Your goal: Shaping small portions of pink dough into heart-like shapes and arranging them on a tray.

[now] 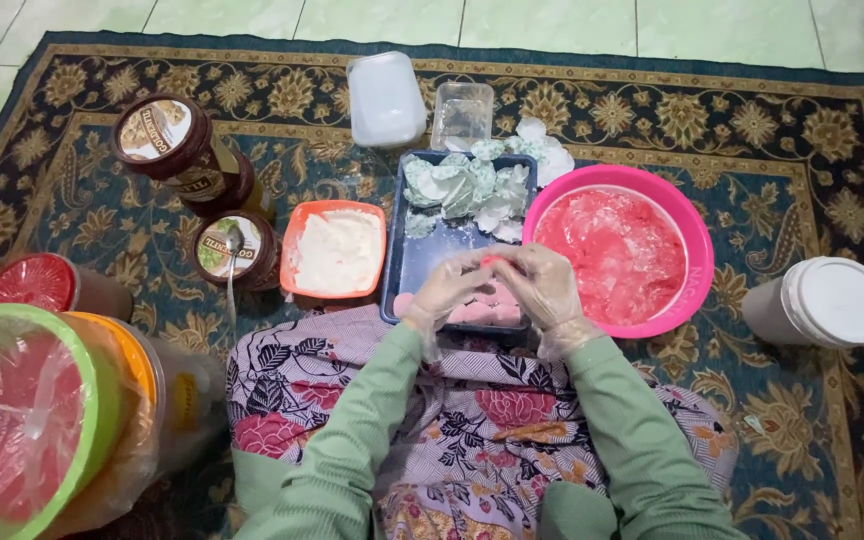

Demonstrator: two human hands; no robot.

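My left hand [449,284] and my right hand [544,283] wear thin clear plastic gloves and meet over the near end of a dark blue tray [414,258]. Together they pinch a small lump of pink dough [493,262] between the fingertips. Several pink dough pieces [487,306] lie on the tray under my hands. Pale green and white pieces [465,186] are piled at the tray's far end. A pink bowl [690,228] of red-pink dough sits just right of my right hand.
An orange dish of white filling [336,250] stands left of the tray. Two brown jars [174,144] [235,247], a red-lidded jar [32,283], a green-rimmed bowl under plastic [12,400], clear containers [386,98] and a white-lidded jar [828,300] stand on the patterned carpet.
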